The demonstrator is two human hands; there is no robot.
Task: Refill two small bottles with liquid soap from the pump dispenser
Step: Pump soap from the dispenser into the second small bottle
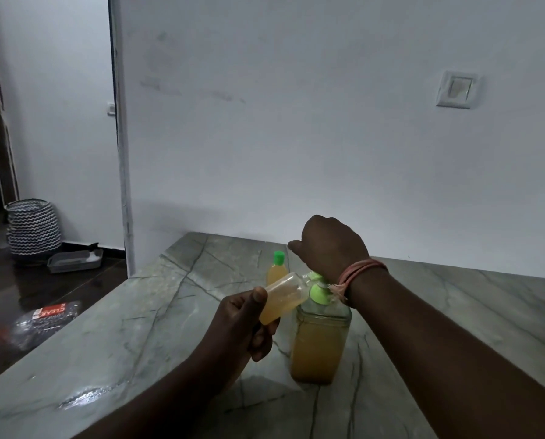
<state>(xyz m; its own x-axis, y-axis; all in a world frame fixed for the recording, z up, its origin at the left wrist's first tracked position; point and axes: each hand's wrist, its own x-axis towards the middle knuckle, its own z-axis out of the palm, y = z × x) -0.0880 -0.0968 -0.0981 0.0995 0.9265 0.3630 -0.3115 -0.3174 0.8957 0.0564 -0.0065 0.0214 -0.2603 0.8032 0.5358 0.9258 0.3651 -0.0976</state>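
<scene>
The left hand (245, 321) grips a small clear bottle (283, 296), tilted with its open mouth toward the spout of the pump dispenser (320, 340); yellowish soap fills roughly its lower half. The dispenser stands on the grey veined table (138, 343), a clear square bottle mostly full of the same amber soap, with a green pump top. The right hand (331, 245), a pink band (361, 270) at the wrist, sits over the pump head with fingers bent downward; they are hidden, so it probably presses, though I cannot tell. Behind stands a second small bottle (276, 269), filled and capped in green, its lower part hidden.
</scene>
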